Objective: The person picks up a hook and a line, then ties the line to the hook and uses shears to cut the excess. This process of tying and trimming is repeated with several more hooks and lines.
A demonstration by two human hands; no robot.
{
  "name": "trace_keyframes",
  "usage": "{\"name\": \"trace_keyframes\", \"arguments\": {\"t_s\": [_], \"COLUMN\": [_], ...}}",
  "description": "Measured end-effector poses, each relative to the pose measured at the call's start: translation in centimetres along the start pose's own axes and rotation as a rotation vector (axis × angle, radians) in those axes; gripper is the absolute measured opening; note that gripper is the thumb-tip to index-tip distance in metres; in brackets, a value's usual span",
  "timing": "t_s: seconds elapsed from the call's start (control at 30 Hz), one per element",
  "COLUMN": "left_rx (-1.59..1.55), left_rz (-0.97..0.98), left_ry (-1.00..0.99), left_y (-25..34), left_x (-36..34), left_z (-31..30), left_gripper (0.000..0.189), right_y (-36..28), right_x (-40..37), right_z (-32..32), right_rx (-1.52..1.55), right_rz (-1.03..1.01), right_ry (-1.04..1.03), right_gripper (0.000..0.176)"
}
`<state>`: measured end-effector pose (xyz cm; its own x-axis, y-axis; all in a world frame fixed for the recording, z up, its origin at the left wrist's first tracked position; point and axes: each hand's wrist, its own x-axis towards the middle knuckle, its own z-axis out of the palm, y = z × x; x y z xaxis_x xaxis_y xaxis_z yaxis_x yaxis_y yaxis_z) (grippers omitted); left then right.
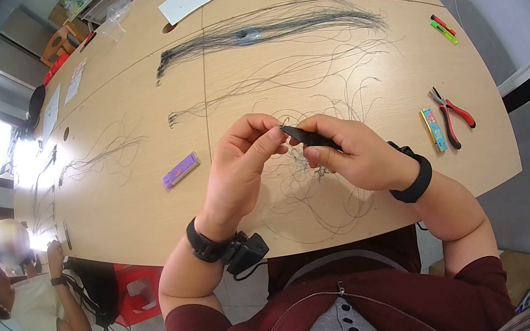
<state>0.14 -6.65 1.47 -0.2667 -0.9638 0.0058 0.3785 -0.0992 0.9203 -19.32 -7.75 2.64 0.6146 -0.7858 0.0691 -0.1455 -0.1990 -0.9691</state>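
My right hand (357, 158) is closed around a slim black tool (310, 137) with a pointed front end. My left hand (246, 158) pinches thumb and forefinger together right at that tip; whatever small thing lies between them is too small to make out. Below both hands spreads a loose tangle of thin dark strands (314, 189) on the table. To the left of my left hand lies a purple box (180, 170). Beyond my hands a thin bunch of strands (252, 85) stretches across the wood, its left end dark and clumped.
Farther back lies a thick bundle of strands (325, 19) with a clear wrap. Red-handled pliers (455, 116) and a blue-yellow packet (433, 130) are at right, a green cutter (444, 32) behind them. More strands (103, 153) lie left. Another person (36, 299) sits at left.
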Motion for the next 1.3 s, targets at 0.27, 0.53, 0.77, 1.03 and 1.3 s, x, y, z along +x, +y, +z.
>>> {"name": "trace_keyframes", "arguments": {"t_s": [0.27,0.53,0.77,1.03,1.3], "left_rx": [0.242,0.431,0.420,0.342,0.343], "left_rz": [0.215,0.351,0.324,0.277,0.263], "left_ry": [0.075,-0.081,-0.087,-0.074,-0.112], "left_y": [0.3,0.7,0.8,0.8,1.3], "left_x": [-0.4,-0.4,-0.3,-0.3,-0.6], "left_z": [0.9,0.4,0.3,0.0,-0.5], "left_gripper": [0.025,0.021,0.012,0.011,0.008], "right_y": [-0.5,-0.2,-0.2,0.0,-0.8], "right_x": [0.2,0.0,0.1,-0.1,-0.1], "right_z": [-0.7,-1.3,-1.4,-1.6,-1.5], "right_rx": [0.429,0.647,0.679,0.723,0.707], "right_rz": [0.188,0.250,0.249,0.254,0.288], "right_ry": [-0.194,-0.305,-0.325,-0.380,-0.399], "right_gripper": [0.021,0.021,0.026,0.024,0.027]}}
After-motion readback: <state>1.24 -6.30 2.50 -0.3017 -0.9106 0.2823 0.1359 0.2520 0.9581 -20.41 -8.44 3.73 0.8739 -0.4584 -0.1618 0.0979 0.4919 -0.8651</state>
